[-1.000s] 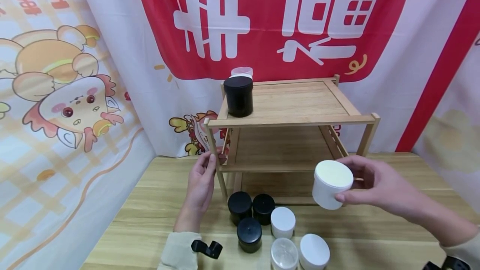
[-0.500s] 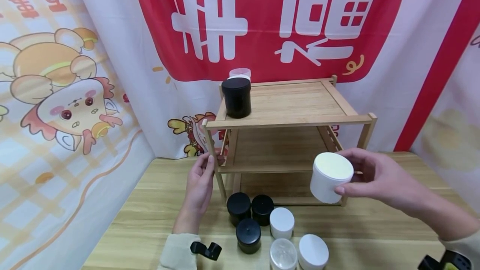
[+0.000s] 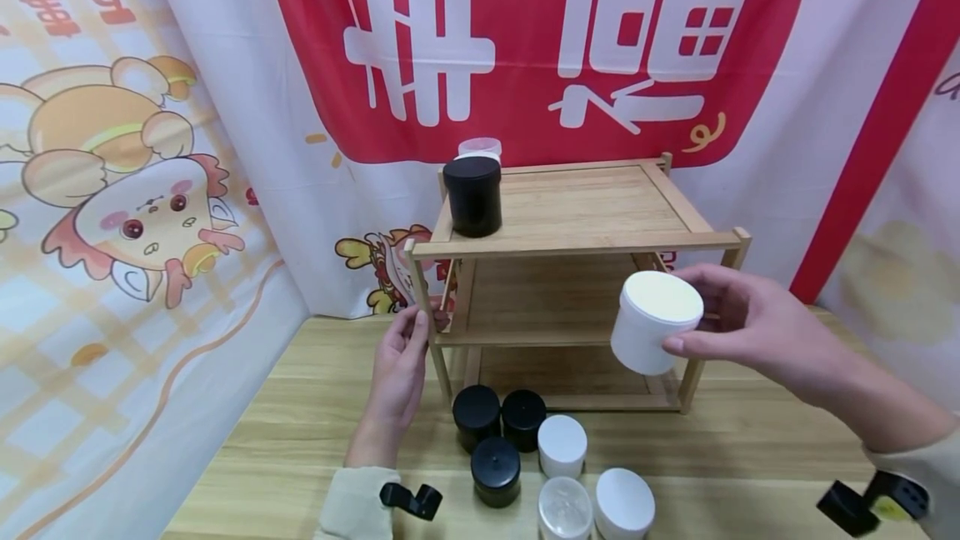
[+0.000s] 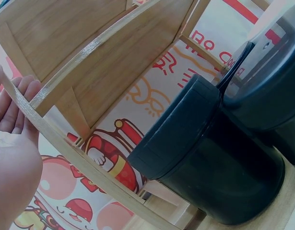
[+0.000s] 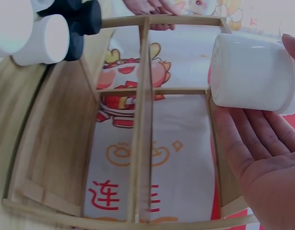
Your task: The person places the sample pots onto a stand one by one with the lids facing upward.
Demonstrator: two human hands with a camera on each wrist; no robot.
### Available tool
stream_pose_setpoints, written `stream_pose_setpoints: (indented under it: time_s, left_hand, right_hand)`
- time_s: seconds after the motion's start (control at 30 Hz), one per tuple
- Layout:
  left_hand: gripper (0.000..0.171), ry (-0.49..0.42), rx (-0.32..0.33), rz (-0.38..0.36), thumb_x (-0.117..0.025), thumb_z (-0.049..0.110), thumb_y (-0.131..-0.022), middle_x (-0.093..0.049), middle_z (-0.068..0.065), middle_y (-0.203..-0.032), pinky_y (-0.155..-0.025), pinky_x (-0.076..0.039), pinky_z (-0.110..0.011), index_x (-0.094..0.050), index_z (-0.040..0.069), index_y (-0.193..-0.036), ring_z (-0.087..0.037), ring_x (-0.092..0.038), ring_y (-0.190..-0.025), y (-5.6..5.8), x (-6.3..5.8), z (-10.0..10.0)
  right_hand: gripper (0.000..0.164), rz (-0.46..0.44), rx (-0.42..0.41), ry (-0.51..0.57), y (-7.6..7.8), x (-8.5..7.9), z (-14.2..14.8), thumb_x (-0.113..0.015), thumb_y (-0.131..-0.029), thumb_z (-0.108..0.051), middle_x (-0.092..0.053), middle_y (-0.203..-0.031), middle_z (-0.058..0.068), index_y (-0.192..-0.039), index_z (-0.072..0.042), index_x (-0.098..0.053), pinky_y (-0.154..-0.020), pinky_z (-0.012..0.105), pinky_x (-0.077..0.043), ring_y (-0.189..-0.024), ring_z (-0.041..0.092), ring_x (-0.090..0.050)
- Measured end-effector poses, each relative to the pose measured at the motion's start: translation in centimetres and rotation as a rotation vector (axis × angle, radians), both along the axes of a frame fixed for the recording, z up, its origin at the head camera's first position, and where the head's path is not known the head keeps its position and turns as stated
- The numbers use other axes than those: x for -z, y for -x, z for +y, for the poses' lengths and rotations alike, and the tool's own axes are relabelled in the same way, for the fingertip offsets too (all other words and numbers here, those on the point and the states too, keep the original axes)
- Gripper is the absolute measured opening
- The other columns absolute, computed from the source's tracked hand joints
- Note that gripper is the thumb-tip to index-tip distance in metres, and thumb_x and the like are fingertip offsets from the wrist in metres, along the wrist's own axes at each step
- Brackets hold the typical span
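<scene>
In the head view, my right hand (image 3: 757, 332) holds a white lidded jar (image 3: 651, 332) by its side, slightly tilted, in front of the middle level of a wooden three-tier shelf (image 3: 600, 207). The right wrist view shows the same white jar (image 5: 255, 72) between thumb and fingers. My left hand (image 3: 401, 365) grips the shelf's front left post, fingers behind it; in the left wrist view this hand (image 4: 15, 139) is partly cut off. A black jar (image 3: 472, 198) stands at the top tier's left front. Behind it are a white lid and a clear one, mostly hidden.
On the table (image 3: 285, 432) before the shelf stand several black jars (image 3: 497, 469), two white jars (image 3: 625, 500) and a clear-lidded jar (image 3: 565, 508). A printed cloth (image 3: 525, 48) hangs close behind the shelf.
My right hand has raised the white jar from near the bottom tier to the middle tier's height, tilting it a little. My left hand stays on the post.
</scene>
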State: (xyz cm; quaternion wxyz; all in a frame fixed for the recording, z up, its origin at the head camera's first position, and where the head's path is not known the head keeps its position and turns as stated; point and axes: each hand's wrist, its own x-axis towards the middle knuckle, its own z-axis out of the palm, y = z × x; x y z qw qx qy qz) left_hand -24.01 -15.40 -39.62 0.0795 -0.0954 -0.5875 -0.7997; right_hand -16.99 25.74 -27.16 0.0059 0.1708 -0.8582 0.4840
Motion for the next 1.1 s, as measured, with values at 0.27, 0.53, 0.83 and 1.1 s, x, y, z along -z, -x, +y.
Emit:
stream_pose_setpoints:
  time_s: [0.27, 0.53, 0.83, 1.1]
  left_hand:
    - [0.039, 0.004, 0.003, -0.006, -0.051, 0.027, -0.116, -0.058, 0.001, -0.133, -0.117, -0.044, -0.019, -0.050, 0.001, -0.145, -0.014, -0.055, -0.131, 0.0, 0.1, 0.0]
    - [0.035, 0.001, 0.008, 0.010, -0.053, 0.028, -0.115, -0.059, -0.004, -0.137, -0.118, -0.044, -0.020, -0.054, 0.005, -0.141, -0.015, -0.058, -0.130, 0.2, 0.3, -0.2]
    - [0.025, -0.012, 0.010, 0.030, -0.055, 0.027, -0.114, -0.059, -0.010, -0.142, -0.119, -0.044, -0.021, -0.060, 0.012, -0.133, -0.015, -0.059, -0.130, 0.2, 0.1, -0.2]
    - [0.035, -0.008, 0.018, 0.043, -0.052, 0.025, -0.115, -0.053, -0.019, -0.151, -0.120, -0.043, -0.022, -0.055, 0.004, -0.143, -0.016, -0.060, -0.131, 0.3, 0.0, -0.2]
  right_hand:
    - [0.063, 0.009, 0.041, -0.032, 0.5, -2.1, -1.0, -0.081, -0.097, -0.023, -0.066, -0.141, 0.015, -0.152, -0.012, -0.052, -0.084, 0.028, -0.065, -0.116, 0.023, -0.073]
    - [0.069, 0.000, 0.122, -0.065, 1.3, -4.7, -2.4, -0.080, -0.098, -0.036, -0.063, -0.143, 0.011, -0.155, -0.016, -0.048, -0.086, 0.024, -0.062, -0.114, 0.020, -0.068]
    - [0.077, 0.002, 0.163, -0.024, 2.5, -7.5, -4.6, -0.079, -0.097, -0.046, -0.060, -0.150, 0.008, -0.161, -0.021, -0.045, -0.087, 0.020, -0.058, -0.126, 0.025, -0.062]
    - [0.086, -0.018, 0.203, 0.007, 3.8, -8.7, -6.4, -0.081, -0.091, -0.059, -0.058, -0.153, 0.007, -0.160, -0.023, -0.045, -0.091, 0.034, -0.058, -0.129, 0.028, -0.060]
